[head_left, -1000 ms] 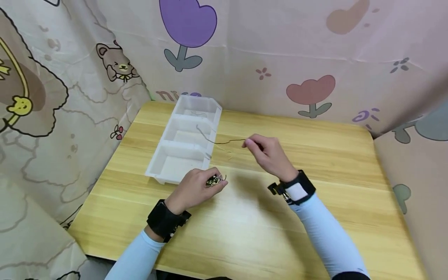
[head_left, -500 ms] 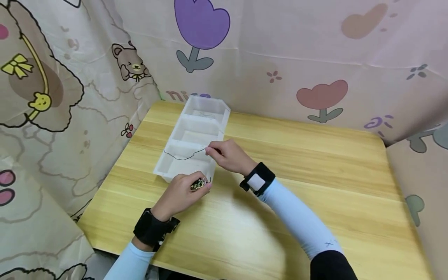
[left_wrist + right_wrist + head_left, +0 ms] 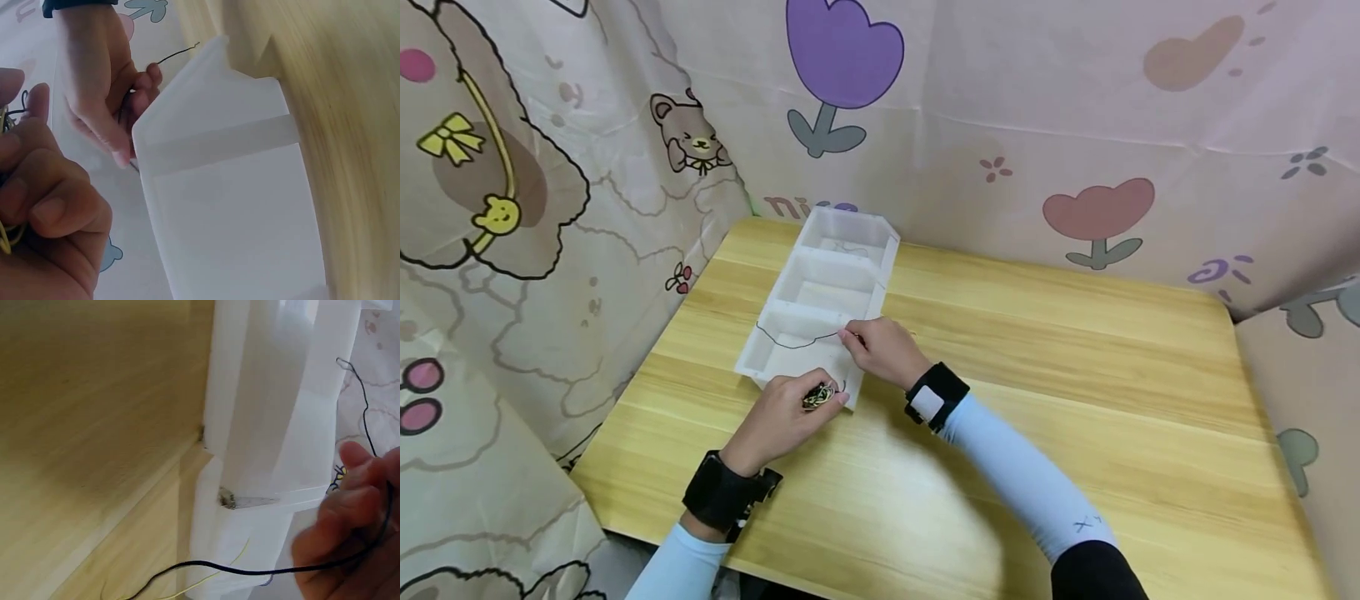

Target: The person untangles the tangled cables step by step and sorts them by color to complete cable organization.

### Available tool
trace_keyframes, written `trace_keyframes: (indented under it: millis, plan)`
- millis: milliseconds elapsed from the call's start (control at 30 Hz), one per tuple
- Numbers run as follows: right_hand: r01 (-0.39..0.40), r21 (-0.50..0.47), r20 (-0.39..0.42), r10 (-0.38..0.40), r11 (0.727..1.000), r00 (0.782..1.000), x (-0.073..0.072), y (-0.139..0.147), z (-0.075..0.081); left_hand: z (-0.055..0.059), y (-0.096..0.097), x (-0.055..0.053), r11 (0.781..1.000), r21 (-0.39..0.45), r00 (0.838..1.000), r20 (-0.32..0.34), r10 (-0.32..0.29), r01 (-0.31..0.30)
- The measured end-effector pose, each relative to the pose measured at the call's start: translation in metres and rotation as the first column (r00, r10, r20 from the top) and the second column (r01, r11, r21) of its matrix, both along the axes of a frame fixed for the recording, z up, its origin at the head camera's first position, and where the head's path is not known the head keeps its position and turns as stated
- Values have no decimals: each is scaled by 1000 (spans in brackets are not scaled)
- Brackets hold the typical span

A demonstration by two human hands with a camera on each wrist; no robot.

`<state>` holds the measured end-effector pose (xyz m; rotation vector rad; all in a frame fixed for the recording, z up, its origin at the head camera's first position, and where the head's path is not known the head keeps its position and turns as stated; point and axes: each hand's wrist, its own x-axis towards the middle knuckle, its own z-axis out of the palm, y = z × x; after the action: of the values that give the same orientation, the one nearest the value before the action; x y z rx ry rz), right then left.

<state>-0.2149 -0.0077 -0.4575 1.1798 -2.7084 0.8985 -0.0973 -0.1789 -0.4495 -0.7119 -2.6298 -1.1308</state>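
My left hand (image 3: 782,417) grips a tangled bundle of thin wires (image 3: 817,397), black, yellow and pale, near the front end of a white three-compartment tray (image 3: 747,357). The right hand (image 3: 887,350) pinches a single black wire (image 3: 793,346) at the tray's right rim. One stretch of it spans the front compartment; in the right wrist view its other part (image 3: 250,572) trails from the curled fingers. A thin yellow wire (image 3: 240,553) shows behind that part; where it is attached cannot be seen.
A thin pale wire (image 3: 850,248) lies in the tray's far compartment. The tray stands at the left of a wooden table (image 3: 1075,400). Patterned cloth (image 3: 970,83) hangs behind and to the sides.
My right hand has moved left and toward me, carrying the black wire from over the middle compartment to the front one. The left hand keeps its grip on the bundle and has shifted slightly left.
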Motion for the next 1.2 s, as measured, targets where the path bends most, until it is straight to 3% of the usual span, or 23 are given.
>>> trace_keyframes:
  millis: [167, 300, 500, 733, 967, 1200]
  plan:
    - [-29, 103, -94, 39, 994, 995, 2, -5, -8, 0, 2, -1, 1000, 2, 1000, -2, -8, 8]
    - [-34, 109, -177, 53, 993, 983, 4, -5, -9, -1, 7, -2, 1000, -12, 1000, -5, -11, 11]
    - [2, -1, -126, -2, 1000, 992, 4, 5, 4, -2, 10, -4, 1000, -4, 1000, -12, -23, 23]
    - [-27, -195, 15, 31, 980, 999, 13, 29, 28, 3, 19, -10, 999, -8, 999, -25, -42, 42]
    - [-38, -373, -8, 38, 927, 999, 31, 68, 48, 11, 38, -22, 995, 6, 995, 13, -100, 100]
    - [-21, -391, -58, -2, 920, 998, 49, 95, 56, 17, 60, -31, 990, 4, 990, 0, -143, 143]
